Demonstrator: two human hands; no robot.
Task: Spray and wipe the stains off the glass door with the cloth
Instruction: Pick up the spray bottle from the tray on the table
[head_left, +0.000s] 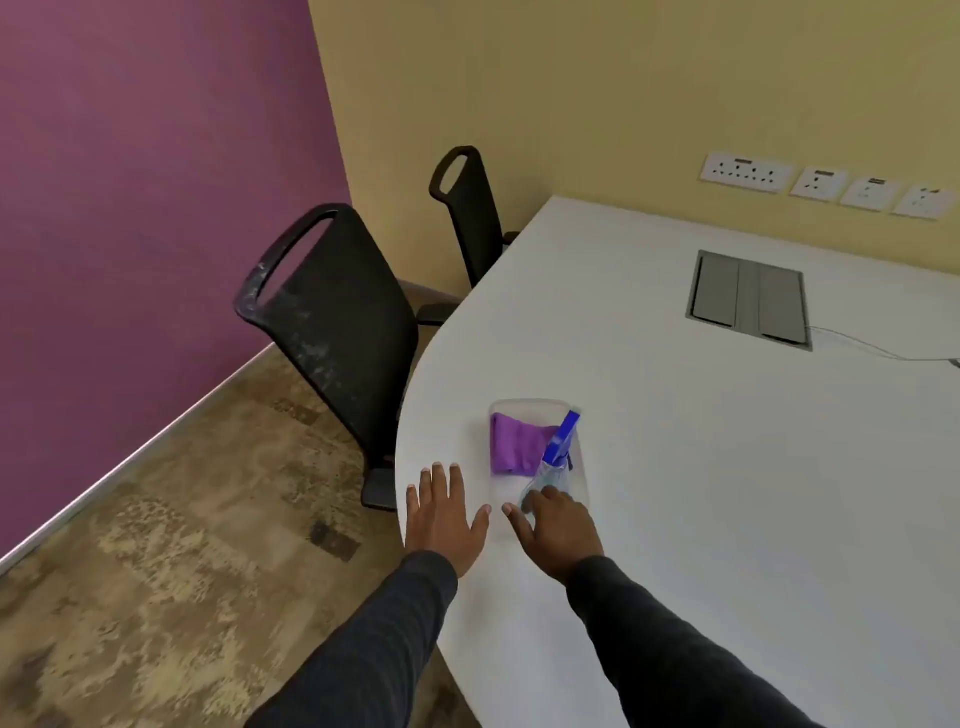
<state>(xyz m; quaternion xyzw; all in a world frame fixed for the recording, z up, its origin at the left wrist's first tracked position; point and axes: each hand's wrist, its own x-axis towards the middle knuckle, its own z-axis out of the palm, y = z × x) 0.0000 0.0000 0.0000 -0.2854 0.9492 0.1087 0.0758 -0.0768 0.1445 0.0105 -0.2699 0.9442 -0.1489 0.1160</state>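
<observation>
From the head view, a clear tray (524, 404) sits near the rounded edge of a white table (727, 493), and both tools lie in it together, presumably so they can be carried as one kit. The purple cloth (517, 444) is bunched in the tray's left half. The bottle (551, 467) leans across the right half, its blue spray head up and away from the person and its clear body towards them, which puts the body within easy reach.

The left hand (447, 519) lies flat on the table just left of the tray, fingers straight and spread and holding nothing. It looks like a brace while the other arm reaches.

The right hand (561, 525) is over the near end of the bottle, thumb out to the left and fingers bent down on the clear body. The fingertips are hidden, so I cannot tell whether the grip is closed. The bottle seems to be the first thing picked.

No glass door shows here, only two black chairs (337, 322) and painted walls, so spraying and wiping are not yet begun.
</observation>
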